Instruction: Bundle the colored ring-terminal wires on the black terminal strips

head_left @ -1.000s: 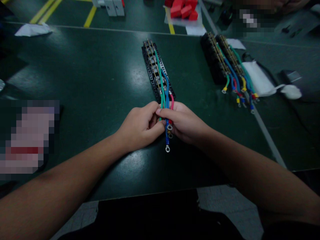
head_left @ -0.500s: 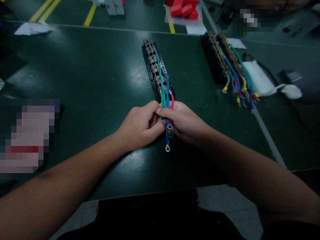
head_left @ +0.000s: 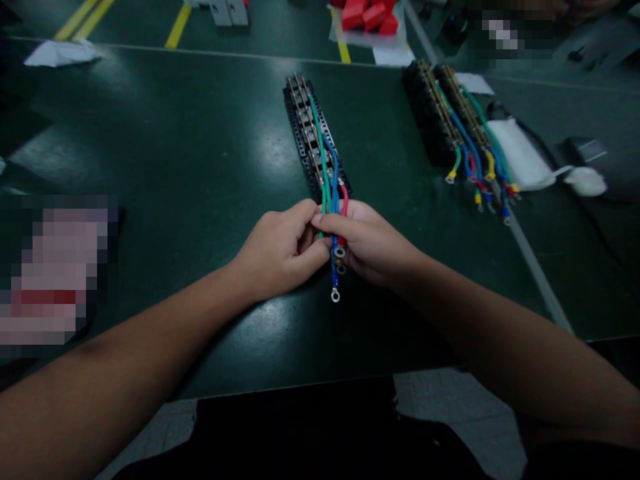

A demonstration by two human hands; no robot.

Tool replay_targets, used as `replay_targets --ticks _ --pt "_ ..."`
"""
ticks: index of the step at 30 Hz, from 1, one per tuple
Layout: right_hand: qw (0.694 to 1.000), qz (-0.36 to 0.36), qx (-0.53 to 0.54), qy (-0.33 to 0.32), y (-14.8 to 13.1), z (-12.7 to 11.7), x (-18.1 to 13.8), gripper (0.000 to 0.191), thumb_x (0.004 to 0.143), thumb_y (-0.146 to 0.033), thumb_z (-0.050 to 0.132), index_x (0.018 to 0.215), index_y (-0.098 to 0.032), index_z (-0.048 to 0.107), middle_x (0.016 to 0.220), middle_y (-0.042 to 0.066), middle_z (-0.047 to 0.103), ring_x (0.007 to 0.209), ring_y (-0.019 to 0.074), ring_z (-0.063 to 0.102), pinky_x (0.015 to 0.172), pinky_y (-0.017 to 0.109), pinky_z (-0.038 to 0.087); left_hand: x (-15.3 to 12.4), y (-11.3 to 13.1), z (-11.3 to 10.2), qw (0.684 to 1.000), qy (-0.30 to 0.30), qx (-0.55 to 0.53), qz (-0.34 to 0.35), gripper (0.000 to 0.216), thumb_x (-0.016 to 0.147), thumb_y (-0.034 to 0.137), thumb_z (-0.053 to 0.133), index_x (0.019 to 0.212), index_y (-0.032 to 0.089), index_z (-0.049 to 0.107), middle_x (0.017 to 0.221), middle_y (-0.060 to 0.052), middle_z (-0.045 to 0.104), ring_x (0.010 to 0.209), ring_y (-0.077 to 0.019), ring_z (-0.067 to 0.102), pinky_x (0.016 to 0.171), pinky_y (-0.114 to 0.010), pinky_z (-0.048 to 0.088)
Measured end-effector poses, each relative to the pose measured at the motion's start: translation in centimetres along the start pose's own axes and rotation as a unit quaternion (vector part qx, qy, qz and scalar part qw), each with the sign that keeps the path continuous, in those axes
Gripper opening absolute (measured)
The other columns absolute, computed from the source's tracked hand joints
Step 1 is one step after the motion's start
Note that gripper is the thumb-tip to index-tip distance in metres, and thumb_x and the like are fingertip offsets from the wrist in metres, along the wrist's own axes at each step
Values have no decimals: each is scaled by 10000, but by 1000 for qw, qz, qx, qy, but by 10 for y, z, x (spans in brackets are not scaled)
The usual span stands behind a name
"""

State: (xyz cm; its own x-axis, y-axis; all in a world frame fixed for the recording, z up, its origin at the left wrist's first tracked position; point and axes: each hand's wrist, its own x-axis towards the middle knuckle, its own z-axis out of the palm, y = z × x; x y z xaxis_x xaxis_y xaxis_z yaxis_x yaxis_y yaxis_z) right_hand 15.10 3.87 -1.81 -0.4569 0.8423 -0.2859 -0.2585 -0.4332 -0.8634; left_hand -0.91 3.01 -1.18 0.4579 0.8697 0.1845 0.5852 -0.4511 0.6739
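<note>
A long black terminal strip (head_left: 307, 130) lies lengthwise on the dark green table (head_left: 165, 153). Green, blue and red wires (head_left: 334, 193) run off its near end, each tipped with a ring lug. My left hand (head_left: 280, 253) and my right hand (head_left: 373, 243) meet at that near end, fingers curled and pinched on the wire bundle from either side. One blue wire's ring lug (head_left: 335, 295) hangs out below my fingers. The spot where my fingertips meet is partly hidden.
Two more black terminal strips with coloured wires (head_left: 457, 127) lie to the right, beside a white pouch (head_left: 523, 157). Red blocks (head_left: 367, 15) sit at the far edge. A crumpled white sheet (head_left: 57, 52) lies at the far left. The table's near edge runs just below my forearms.
</note>
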Motion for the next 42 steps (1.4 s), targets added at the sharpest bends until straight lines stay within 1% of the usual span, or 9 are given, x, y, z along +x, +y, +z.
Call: replay_targets --ticks 5,10,16,23,30,34,39,42 --pt "1000 3 -6 5 0 1 0 164 835 -107 658 705 -182 591 677 8 592 611 131 510 606 257 460 0 0 0 1000 0 0 0 140 831 332 541 781 226 462 598 57 552 518 -115 486 536 -270 350" --pt "1000 4 -5 6 0 1 0 181 856 -105 643 701 -180 590 667 7 580 597 125 499 593 254 451 0 1 0 1000 1 0 3 131 833 328 539 790 223 474 600 56 544 516 -114 481 538 -273 349" --pt "1000 3 -16 6 0 1 0 190 868 -126 648 700 -190 583 668 3 581 601 132 499 620 264 461 1 1 0 1000 -3 5 -7 142 827 342 535 787 231 455 594 56 539 523 -119 482 544 -276 348" --pt "1000 15 -8 18 -2 3 -1 193 845 -138 704 700 -181 585 672 1 584 609 123 507 632 257 471 1 2 0 1000 0 5 -2 136 830 338 534 789 226 470 600 51 545 523 -121 482 543 -283 348" --pt "1000 5 5 6 -1 2 -1 180 814 -142 735 699 -176 600 691 10 602 628 126 524 618 253 465 0 1 0 1000 -1 1 -3 133 833 333 540 790 228 470 592 57 536 513 -120 479 536 -285 344" --pt "1000 2 6 2 -1 1 -1 168 821 -114 703 697 -171 604 693 11 598 627 123 521 617 249 460 0 1 0 1000 0 4 -1 130 830 331 536 790 230 466 596 55 539 515 -120 477 536 -286 339" --pt "1000 4 -5 8 -1 1 0 174 863 -99 639 711 -171 597 691 12 595 616 122 519 598 244 448 1 2 0 1000 -1 3 -1 123 824 322 527 782 229 459 587 55 526 507 -116 470 533 -285 336" --pt "1000 9 -3 7 -1 1 0 166 868 -101 634 724 -170 591 685 8 594 606 119 519 596 238 453 1 3 0 1000 -2 2 -3 128 820 326 525 776 229 453 582 58 515 502 -114 463 533 -281 335"
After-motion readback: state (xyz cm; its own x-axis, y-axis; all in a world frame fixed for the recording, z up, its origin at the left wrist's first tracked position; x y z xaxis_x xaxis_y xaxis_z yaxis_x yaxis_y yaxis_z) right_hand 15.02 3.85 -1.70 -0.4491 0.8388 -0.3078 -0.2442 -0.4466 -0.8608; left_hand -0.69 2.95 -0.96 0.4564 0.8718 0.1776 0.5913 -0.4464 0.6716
